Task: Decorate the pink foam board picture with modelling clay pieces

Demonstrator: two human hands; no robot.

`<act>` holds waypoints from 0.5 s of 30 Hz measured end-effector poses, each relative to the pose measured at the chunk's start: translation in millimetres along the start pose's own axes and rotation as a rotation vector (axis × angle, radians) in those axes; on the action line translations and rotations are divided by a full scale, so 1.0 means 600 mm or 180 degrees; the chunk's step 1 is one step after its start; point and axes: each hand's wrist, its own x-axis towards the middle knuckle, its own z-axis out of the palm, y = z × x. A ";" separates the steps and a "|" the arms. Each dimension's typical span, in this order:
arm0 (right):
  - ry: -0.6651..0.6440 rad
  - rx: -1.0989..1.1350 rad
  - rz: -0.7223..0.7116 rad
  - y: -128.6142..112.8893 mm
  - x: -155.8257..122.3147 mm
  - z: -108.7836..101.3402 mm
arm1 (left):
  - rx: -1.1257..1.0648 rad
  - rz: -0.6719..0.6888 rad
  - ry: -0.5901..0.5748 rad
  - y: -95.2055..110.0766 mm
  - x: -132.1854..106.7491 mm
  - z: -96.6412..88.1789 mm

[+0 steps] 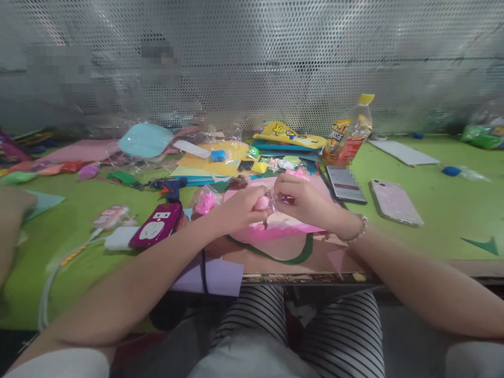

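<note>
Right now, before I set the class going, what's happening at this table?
One person works over pink paper: the left hand holds a pale pink lump, while the right hand pinches clear wrapping beside it. To their left lies what looks like a glue gun, to their right two phones. Another person's arm shows at the left edge.

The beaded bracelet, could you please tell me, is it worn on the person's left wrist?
No, the beaded bracelet is worn just behind the right hand, and none shows behind the left hand.
</note>
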 end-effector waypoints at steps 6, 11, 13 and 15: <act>-0.0119 0.0011 0.0304 0.008 0.000 -0.016 | -0.0011 -0.0013 0.0062 -0.001 0.002 -0.001; 0.0759 0.0477 0.1119 0.027 0.003 -0.027 | 0.0151 -0.0459 0.0300 -0.020 0.003 -0.002; 0.1019 0.0806 0.1250 0.035 0.005 -0.029 | 0.0129 -0.0546 0.0354 -0.025 0.004 -0.001; 0.1070 0.1139 0.1308 0.040 0.008 -0.030 | 0.0057 -0.0504 0.0374 -0.027 0.004 -0.001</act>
